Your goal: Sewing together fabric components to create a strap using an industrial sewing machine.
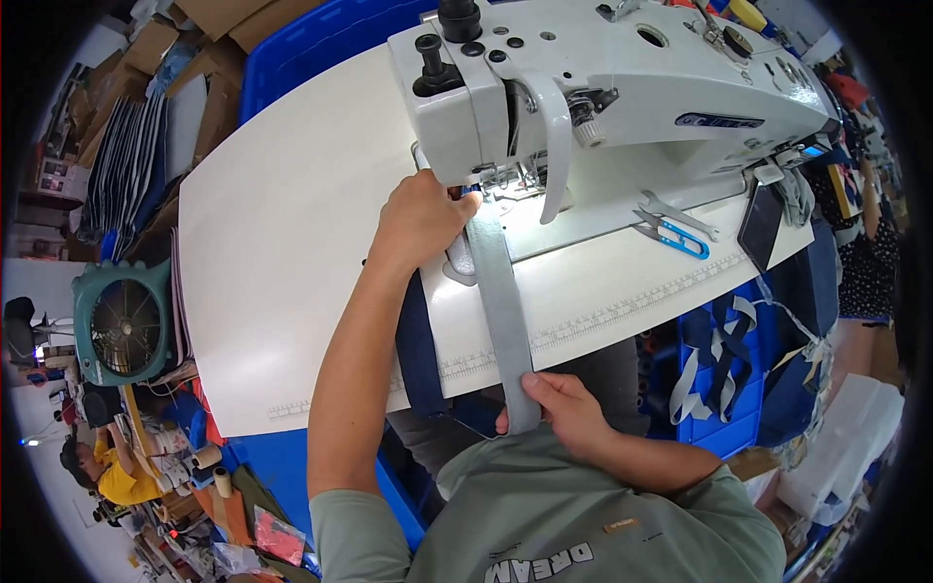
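A grey fabric strip [501, 301] runs from under the needle area of a white sewing machine [622, 107] down over the table's front edge. At the presser foot, my left hand [424, 219] is closed with thumb and fingers pinched on the strip's far end, though the fingertips are partly hidden. Near my body, my right hand [569, 413] grips the near end of the strip between thumb and fingers. A dark navy strip [416, 345] hangs beside it, passing beneath my left forearm and joining near my right hand.
Blue-handled thread snips [680, 239], a wrench [685, 216] and a dark phone [760, 225] lie right on the white table [272, 243]. A printed ruler scale follows its front edge. A blue crate [724, 379] holds strips. A green fan [124, 325] and a person in yellow [121, 471] are left.
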